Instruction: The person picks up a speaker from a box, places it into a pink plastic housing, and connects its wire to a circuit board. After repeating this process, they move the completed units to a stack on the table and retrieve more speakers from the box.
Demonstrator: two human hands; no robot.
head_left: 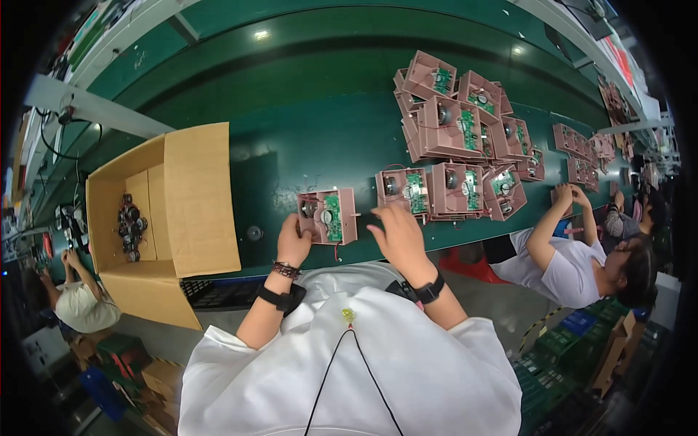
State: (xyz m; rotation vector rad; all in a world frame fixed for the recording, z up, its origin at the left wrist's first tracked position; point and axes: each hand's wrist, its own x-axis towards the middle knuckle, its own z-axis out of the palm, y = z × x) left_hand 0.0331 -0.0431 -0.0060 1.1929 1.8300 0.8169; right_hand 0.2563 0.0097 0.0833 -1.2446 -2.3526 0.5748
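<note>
A pink open plastic housing (347, 225) lies on the green bench in front of me, with a speaker, a green circuit board (333, 218) and a red wire at its near side. My left hand (293, 245) grips the housing's left wall, thumb over the near corner. To the right of it, my right hand (400, 236) has its fingers apart and holds nothing I can see. Its fingertips hover by the near edge of another pink housing (393, 176). A loose round speaker (254, 232) rests on the bench left of my left hand.
An open cardboard box (203, 196) stands at the left, with several speakers (131, 227) inside. More pink housings (454, 127) are stacked at the back right. A co-worker (563, 265) sits at the right; another person (83, 305) is at the far left.
</note>
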